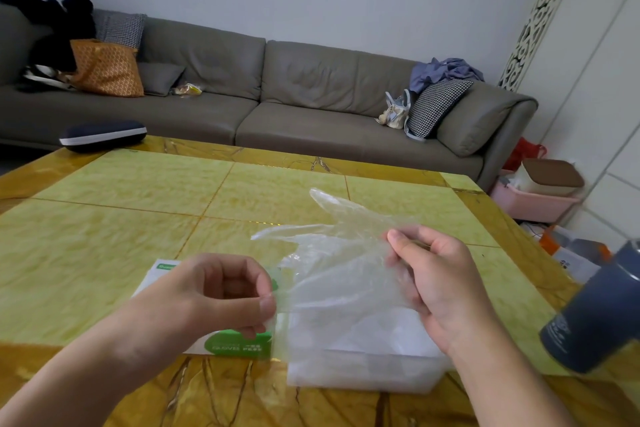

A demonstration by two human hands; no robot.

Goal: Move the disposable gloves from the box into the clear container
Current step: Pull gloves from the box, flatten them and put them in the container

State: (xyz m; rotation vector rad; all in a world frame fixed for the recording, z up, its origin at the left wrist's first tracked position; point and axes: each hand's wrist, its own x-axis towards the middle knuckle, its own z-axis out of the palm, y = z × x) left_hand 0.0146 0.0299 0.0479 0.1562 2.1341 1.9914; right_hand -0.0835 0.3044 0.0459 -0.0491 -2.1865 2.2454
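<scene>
Both hands up over the table (pixel 104 218), a clear glove (pixel 332 253) stretched between them. Left hand (pixel 221 291): fingers curled, thumb and forefinger pinching the glove's left edge. Right hand (pixel 440 288): fingers curled round the glove's right side, thumb on top, plastic bunched under it. Glove hangs crumpled, its finger ends pointing up and away, lower part draping down toward the container (pixel 363 374). Container sits on the near table edge just below the hands, with more clear plastic inside; how much, can't tell. Box (pixel 235 347), white and green, lies flat on the table touching or just beside the container's left side, mostly hidden by the left hand. Dark tumbler (pixel 595 315) at the right table edge. Dark case (pixel 104 135) on the far left corner. Grey sofa (pixel 277 97) behind.
</scene>
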